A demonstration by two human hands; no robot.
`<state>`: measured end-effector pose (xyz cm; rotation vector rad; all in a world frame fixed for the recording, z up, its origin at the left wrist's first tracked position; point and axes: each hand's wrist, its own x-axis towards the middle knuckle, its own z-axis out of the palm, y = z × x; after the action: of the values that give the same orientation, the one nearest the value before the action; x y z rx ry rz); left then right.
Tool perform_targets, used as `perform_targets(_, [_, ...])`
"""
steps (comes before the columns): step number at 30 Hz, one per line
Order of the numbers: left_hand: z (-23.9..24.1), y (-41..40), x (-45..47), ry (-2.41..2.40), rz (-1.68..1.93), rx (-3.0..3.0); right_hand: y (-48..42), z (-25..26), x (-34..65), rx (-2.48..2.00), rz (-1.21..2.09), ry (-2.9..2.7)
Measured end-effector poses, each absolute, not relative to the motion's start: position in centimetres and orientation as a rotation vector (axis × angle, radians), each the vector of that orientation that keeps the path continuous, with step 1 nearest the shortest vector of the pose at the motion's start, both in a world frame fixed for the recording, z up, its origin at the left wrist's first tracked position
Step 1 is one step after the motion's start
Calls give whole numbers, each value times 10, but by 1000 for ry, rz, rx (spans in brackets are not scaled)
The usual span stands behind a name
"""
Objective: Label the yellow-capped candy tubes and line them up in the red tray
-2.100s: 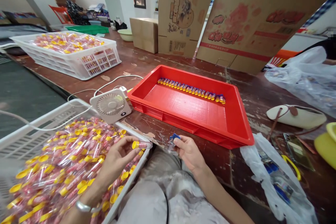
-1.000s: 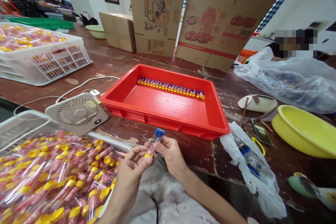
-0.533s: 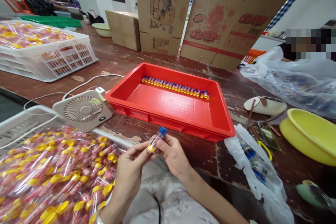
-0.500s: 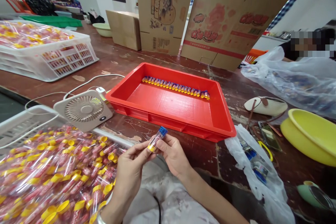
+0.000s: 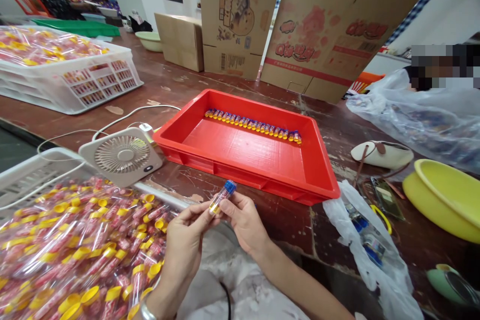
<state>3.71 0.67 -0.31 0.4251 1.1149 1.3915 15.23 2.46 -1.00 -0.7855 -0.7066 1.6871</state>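
Observation:
Between both hands, above my lap, is a small clear candy tube [image 5: 222,197] with a blue cap at its upper end and a yellow end low down. My left hand [image 5: 189,230] pinches the yellow end. The fingers of my right hand [image 5: 245,220] close on its side, with the thumb across it. Beyond the hands stands a red tray [image 5: 240,180] with a row of similar tubes [image 5: 251,124] along its far wall. At lower left a white crate [image 5: 28,172] holds a heap of yellow-ended tubes [image 5: 82,245].
A small fan [image 5: 122,156] with a white cable stands left of the tray. Another full crate [image 5: 71,92] is behind it. Cardboard boxes [image 5: 232,25] line the back. At right are a plastic bag [image 5: 378,255], a yellow basin [image 5: 442,200] and a pouch [image 5: 386,154]. Two people sit farther off.
The tube and both hands have shifted slightly left in the view, and the tube is tilted a little differently. Both hands still hold it. The camera view has moved slightly.

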Motion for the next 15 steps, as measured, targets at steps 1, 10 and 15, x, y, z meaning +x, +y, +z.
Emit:
perform_targets(1, [-3, 7, 37, 1114, 1395, 425, 24, -10, 152, -789, 1684, -711])
perform_targets(10, [-8, 8, 37, 1136, 1409, 400, 28, -11, 149, -797, 1691, -706])
perform_targets(15, [-8, 9, 36, 1147, 1373, 370, 23, -8, 145, -844, 1651, -719])
